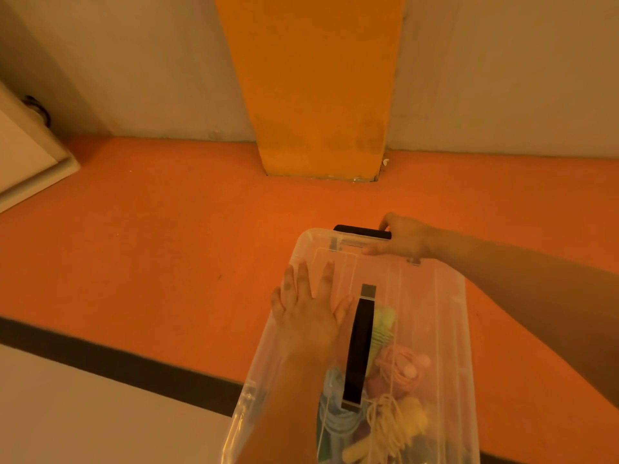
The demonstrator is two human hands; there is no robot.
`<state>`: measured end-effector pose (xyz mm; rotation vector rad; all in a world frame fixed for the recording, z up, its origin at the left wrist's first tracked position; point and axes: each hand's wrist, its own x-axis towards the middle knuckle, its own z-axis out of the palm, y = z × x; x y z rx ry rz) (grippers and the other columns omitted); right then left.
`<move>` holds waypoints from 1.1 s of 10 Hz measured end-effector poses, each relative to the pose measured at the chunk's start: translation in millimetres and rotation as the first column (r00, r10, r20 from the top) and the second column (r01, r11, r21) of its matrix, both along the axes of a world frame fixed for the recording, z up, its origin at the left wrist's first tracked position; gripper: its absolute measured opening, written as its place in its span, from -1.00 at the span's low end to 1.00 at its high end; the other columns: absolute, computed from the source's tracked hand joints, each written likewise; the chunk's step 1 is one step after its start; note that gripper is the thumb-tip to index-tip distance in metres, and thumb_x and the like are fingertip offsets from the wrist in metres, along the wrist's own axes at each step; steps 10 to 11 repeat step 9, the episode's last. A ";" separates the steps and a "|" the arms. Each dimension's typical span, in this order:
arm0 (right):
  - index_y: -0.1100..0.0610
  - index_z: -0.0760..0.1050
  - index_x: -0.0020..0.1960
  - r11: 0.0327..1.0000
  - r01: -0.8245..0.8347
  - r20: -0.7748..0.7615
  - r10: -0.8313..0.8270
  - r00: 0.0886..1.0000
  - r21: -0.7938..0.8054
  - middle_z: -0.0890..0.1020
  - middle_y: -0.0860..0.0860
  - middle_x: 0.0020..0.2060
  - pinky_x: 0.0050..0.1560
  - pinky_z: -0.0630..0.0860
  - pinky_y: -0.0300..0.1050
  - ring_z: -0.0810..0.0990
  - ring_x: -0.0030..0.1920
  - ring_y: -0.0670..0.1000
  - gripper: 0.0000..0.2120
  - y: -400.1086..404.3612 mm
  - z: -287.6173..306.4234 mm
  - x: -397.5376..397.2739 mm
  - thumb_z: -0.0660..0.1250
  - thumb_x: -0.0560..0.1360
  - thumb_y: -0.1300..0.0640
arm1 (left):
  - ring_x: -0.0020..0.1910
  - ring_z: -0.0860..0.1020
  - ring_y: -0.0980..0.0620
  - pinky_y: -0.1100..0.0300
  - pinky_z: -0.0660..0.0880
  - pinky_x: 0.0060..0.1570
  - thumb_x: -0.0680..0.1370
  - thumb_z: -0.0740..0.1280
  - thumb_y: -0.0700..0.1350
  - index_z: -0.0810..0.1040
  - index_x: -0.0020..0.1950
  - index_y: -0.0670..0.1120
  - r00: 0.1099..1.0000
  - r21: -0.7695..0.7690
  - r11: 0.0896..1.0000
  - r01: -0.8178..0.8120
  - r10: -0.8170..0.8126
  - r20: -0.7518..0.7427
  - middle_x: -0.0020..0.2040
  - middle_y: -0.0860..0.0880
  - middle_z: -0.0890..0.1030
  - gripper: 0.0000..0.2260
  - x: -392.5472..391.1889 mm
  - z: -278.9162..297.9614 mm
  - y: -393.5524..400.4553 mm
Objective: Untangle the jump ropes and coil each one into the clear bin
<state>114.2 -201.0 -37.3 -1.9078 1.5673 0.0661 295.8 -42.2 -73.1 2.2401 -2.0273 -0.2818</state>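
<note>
On the orange floor, the clear bin sits with its lid on and coiled jump ropes of several colours showing through the plastic. At the left, the left hand lies flat on the lid, fingers straight and spread, likely to steady the bin. At the far end, the right hand curls round the black latch, apparently working it; whether the latch is clipped shut is hard to tell. The lid's black handle lies untouched between them.

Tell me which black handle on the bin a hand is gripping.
The far-end latch handle: the right hand grips it. The lid's centre handle lies untouched beside the flat left hand.
</note>
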 end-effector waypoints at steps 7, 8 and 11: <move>0.10 0.43 0.11 0.950 -0.184 -0.166 0.145 0.975 -0.251 0.57 0.05 -0.09 -0.23 0.39 -0.09 0.49 -0.16 0.05 -0.63 14.3 -2.4 22.7 0.15 0.57 -0.20 | 0.53 -0.26 -0.11 -0.12 -0.21 0.44 0.23 -0.68 0.37 -0.46 0.38 0.25 1.000 0.012 1.000 -0.023 0.023 0.003 0.57 -0.04 -0.23 -0.29 0.6 -1.8 -0.7; 0.11 0.42 0.26 0.945 -0.131 -0.106 0.104 0.989 -0.300 0.56 0.12 0.15 -0.02 0.49 -0.01 0.52 0.05 0.10 -0.58 16.1 0.0 24.7 0.15 0.58 -0.17 | 0.54 -0.24 -0.09 -0.11 -0.19 0.45 0.19 -0.69 0.39 -0.43 0.42 0.24 1.000 0.038 0.999 -0.022 0.022 -0.004 0.57 -0.02 -0.22 -0.21 1.4 7.4 -0.7; 0.16 0.32 0.41 0.926 0.074 0.130 -0.028 0.991 -0.371 0.44 0.13 0.34 0.25 0.42 0.01 0.43 0.30 0.12 -0.50 21.3 14.2 20.0 0.18 0.59 -0.11 | 0.55 -0.18 -0.05 -0.11 -0.15 0.45 0.27 -0.54 0.43 -0.21 0.52 0.25 0.996 0.043 0.998 -0.045 0.048 -0.074 0.58 0.00 -0.12 -0.17 -6.7 22.4 0.9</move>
